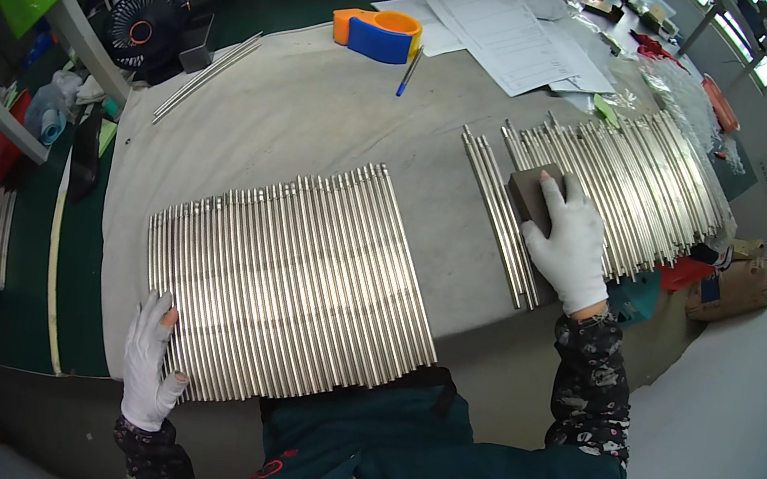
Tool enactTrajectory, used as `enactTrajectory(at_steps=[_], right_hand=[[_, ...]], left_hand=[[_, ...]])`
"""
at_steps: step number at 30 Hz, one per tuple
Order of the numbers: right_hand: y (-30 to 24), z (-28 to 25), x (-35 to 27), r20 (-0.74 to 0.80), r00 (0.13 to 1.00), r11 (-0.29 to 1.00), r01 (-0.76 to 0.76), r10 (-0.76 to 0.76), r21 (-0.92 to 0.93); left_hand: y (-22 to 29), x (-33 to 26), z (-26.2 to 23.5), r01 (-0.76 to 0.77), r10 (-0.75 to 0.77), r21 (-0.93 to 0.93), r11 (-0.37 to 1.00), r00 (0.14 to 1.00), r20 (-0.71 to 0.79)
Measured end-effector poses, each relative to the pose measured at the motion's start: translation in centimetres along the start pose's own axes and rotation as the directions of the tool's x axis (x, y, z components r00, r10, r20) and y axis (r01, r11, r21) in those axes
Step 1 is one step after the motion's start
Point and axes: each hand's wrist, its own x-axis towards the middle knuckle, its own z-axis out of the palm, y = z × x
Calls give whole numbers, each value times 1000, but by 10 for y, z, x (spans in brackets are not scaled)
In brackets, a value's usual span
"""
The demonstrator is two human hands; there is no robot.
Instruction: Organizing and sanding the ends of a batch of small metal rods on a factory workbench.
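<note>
A wide row of shiny metal rods (297, 271) lies side by side on the cloth-covered table in front of me. My left hand (147, 360), in a white glove with bare fingertips showing, rests along the left edge of this row, its fingers stretched out. At the right, my gloved right hand (569, 238) grips a grey-brown block (530, 197), perhaps a sanding block. The block sits over a few separate rods (499, 216) and beside a second, larger row of metal rods (631, 185). The block's underside is hidden.
An orange and blue tape dispenser (377, 36) and a blue pen (410, 71) lie farther back, near paper sheets (504, 31). Several thin rods (208, 76) lie at the back left beside a black fan (143, 29). Clear plastic wrap (676, 96) lies at the back right.
</note>
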Motion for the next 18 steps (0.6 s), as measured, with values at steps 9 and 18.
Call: enactTrajectory(at_steps=[9, 18], right_hand=[[107, 24, 50, -304, 903, 867, -395, 304, -306], [17, 24, 28, -102, 990, 984, -115, 102, -137]], left_hand=[[0, -2, 2, 51, -51, 9, 999, 999, -8], [-3, -3, 0, 85, -85, -12, 996, 996, 15]])
